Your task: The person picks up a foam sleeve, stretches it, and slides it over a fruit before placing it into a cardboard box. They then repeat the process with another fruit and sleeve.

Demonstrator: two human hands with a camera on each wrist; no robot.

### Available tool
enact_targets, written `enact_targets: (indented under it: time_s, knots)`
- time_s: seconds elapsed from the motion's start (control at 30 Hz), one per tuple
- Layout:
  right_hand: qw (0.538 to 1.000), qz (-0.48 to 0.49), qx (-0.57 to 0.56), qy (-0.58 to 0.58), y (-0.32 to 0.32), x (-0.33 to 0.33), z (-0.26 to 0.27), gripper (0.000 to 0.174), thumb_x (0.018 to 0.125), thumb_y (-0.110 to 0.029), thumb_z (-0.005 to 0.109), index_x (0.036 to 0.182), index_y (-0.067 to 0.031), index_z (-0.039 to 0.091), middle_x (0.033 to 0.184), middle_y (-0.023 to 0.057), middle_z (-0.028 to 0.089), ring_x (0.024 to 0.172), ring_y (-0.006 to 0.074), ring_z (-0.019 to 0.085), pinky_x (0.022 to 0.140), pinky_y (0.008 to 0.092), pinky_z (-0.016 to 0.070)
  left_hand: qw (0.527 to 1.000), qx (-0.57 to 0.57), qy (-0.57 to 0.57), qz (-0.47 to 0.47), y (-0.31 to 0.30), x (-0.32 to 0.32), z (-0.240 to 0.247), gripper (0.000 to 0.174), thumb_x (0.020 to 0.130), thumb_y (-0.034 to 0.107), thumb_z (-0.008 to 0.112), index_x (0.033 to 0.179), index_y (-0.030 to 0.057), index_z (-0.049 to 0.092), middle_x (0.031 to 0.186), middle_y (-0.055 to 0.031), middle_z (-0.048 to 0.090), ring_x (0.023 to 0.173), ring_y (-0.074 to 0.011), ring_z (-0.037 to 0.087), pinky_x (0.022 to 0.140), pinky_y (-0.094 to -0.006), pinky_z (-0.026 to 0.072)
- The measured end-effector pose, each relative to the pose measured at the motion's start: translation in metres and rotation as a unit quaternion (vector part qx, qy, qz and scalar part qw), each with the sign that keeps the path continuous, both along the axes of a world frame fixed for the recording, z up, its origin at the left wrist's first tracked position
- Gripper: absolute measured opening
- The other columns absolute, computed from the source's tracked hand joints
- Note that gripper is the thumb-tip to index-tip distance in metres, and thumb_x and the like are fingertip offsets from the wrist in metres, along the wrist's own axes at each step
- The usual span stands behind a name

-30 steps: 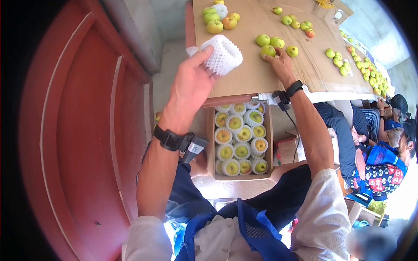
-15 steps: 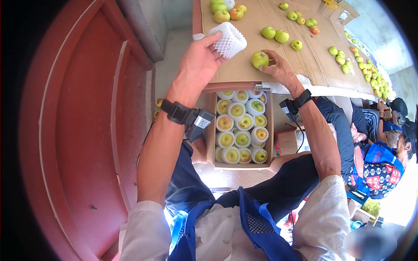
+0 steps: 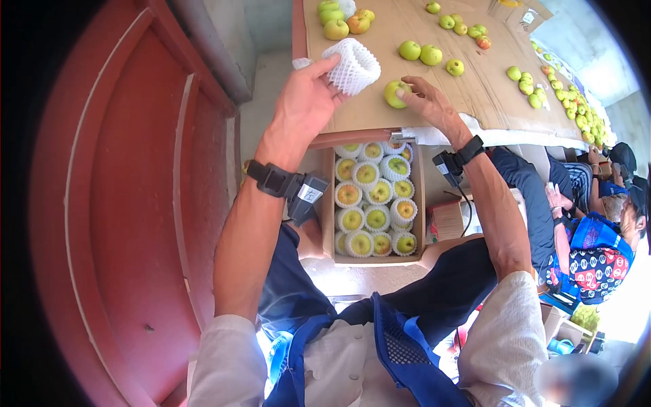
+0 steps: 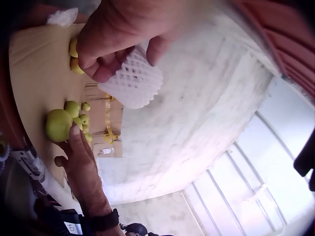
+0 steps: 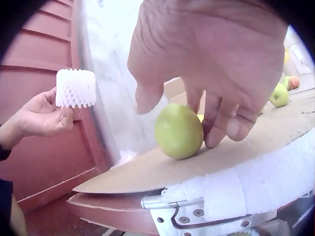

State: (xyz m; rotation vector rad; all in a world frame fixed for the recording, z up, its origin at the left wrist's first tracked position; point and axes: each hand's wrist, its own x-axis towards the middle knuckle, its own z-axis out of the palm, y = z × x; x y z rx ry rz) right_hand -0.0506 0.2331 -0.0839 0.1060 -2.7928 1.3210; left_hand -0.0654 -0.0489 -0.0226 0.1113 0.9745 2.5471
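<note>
A white foam net sleeve (image 3: 352,66) is pinched in my left hand (image 3: 310,95), between thumb and fingers, above the table's left end. Its round mouth faces right in the head view. A green apple (image 5: 178,131) sits on the cardboard near the table's front edge. My right hand (image 3: 436,108) is beside this apple, with the fingers (image 5: 212,123) at its side and the thumb spread apart from it in the right wrist view. Behind it are two green apples (image 3: 430,55) and a smaller one (image 3: 454,67).
Below the table edge stands a carton (image 3: 420,230) of apples in foam nets. More apples (image 3: 336,29) lie at the table's back left, and a large pile (image 3: 586,119) at far right. A metal hinge (image 5: 182,216) is on the front edge. Other people (image 3: 597,251) sit at right.
My right hand took an apple from the small group, brought it left and nearer the front edge, and its grip has loosened. The left hand keeps holding the foam net.
</note>
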Motion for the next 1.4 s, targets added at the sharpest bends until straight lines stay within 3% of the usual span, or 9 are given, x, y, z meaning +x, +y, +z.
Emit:
enact_targets:
  time_s: [0.3,0.43,0.53,0.63,0.8,0.87,0.93,1.1,1.4]
  knots:
    - [0.991,-0.052,-0.114,-0.052,0.002,0.005,0.009,0.076,0.099,-0.069,0.043,0.137,-0.0064,0.060,0.122,0.0108,0.065,0.110,0.0202,0.060,0.083,0.0370,0.0493,1.000,0.002,0.015,-0.020,0.007,0.002,0.001,0.035,0.099,0.013,0.057,0.130,-0.0036,0.055,0.135,-0.0145,0.061,0.126,-0.0286,0.058,0.109,-0.0487,0.0457]
    - [0.983,-0.095,-0.145,-0.061,0.009,0.002,0.006,0.059,0.103,-0.050,0.051,0.126,0.0022,0.064,0.118,0.0148,0.069,0.099,0.0203,0.066,0.087,0.0336,0.0508,0.999,0.017,0.023,-0.046,0.009,0.004,0.003,0.035,0.098,0.011,0.055,0.128,-0.0054,0.054,0.137,-0.0153,0.059,0.126,-0.0297,0.057,0.111,-0.0506,0.0441]
    - [0.982,-0.121,-0.102,0.101,0.011,-0.001,0.014,0.058,0.103,-0.051,0.049,0.126,-0.0001,0.065,0.118,0.0147,0.069,0.098,0.0207,0.066,0.082,0.0326,0.0510,0.997,0.033,0.026,-0.058,0.013,0.005,0.003,0.034,0.097,0.010,0.054,0.127,-0.0058,0.054,0.133,-0.0150,0.060,0.122,-0.0290,0.058,0.111,-0.0515,0.0436]
    - [0.986,-0.040,-0.151,0.057,-0.021,0.029,0.062,0.060,0.104,-0.053,0.047,0.131,-0.0026,0.063,0.123,0.0134,0.068,0.105,0.0196,0.064,0.081,0.0313,0.0488,0.994,0.052,0.036,-0.091,0.019,0.005,0.004,0.034,0.095,0.010,0.055,0.125,-0.0055,0.055,0.125,-0.0138,0.062,0.115,-0.0275,0.060,0.109,-0.0509,0.0442]
    - [0.874,0.056,-0.460,-0.144,-0.035,0.034,0.066,0.054,0.105,-0.052,0.048,0.130,-0.0058,0.060,0.131,0.0033,0.065,0.115,0.0111,0.055,0.079,0.0283,0.0431,0.987,0.051,0.074,-0.133,0.030,0.006,0.001,0.033,0.095,0.013,0.053,0.122,-0.0040,0.056,0.111,-0.0120,0.065,0.105,-0.0253,0.061,0.103,-0.0463,0.0456]
    - [0.904,0.084,-0.403,-0.116,-0.033,0.039,0.075,0.051,0.104,-0.051,0.049,0.128,-0.0071,0.061,0.128,0.0010,0.065,0.111,0.0100,0.055,0.078,0.0276,0.0418,0.986,0.016,0.078,-0.146,0.032,0.005,0.000,0.031,0.095,0.015,0.052,0.120,-0.0026,0.058,0.106,-0.0117,0.066,0.102,-0.0250,0.061,0.100,-0.0430,0.0459]
    - [0.928,0.113,-0.344,-0.085,-0.030,0.040,0.079,0.048,0.104,-0.049,0.051,0.126,-0.0083,0.062,0.125,-0.0013,0.066,0.107,0.0088,0.055,0.076,0.0269,0.0405,0.987,0.008,0.080,-0.141,0.036,0.005,-0.001,0.030,0.095,0.015,0.051,0.118,-0.0020,0.059,0.106,-0.0116,0.066,0.102,-0.0246,0.061,0.099,-0.0421,0.0459]
    - [0.841,0.134,-0.517,-0.087,-0.025,0.038,0.075,0.035,0.100,-0.038,0.063,0.124,-0.0131,0.063,0.116,-0.0055,0.066,0.101,0.0076,0.056,0.072,0.0252,0.0374,0.980,0.011,0.095,-0.172,0.039,-0.009,-0.013,0.029,0.095,0.015,0.052,0.117,-0.0013,0.060,0.107,-0.0111,0.066,0.102,-0.0238,0.061,0.099,-0.0404,0.0461]
    - [0.837,0.150,-0.514,-0.109,-0.020,0.034,0.073,0.028,0.100,-0.033,0.066,0.120,-0.0133,0.063,0.112,-0.0059,0.066,0.092,0.0049,0.056,0.064,0.0225,0.0377,0.984,-0.038,0.093,-0.146,0.046,-0.010,-0.011,0.034,0.095,0.014,0.053,0.125,-0.0002,0.059,0.123,-0.0086,0.065,0.111,-0.0214,0.060,0.102,-0.0410,0.0455]
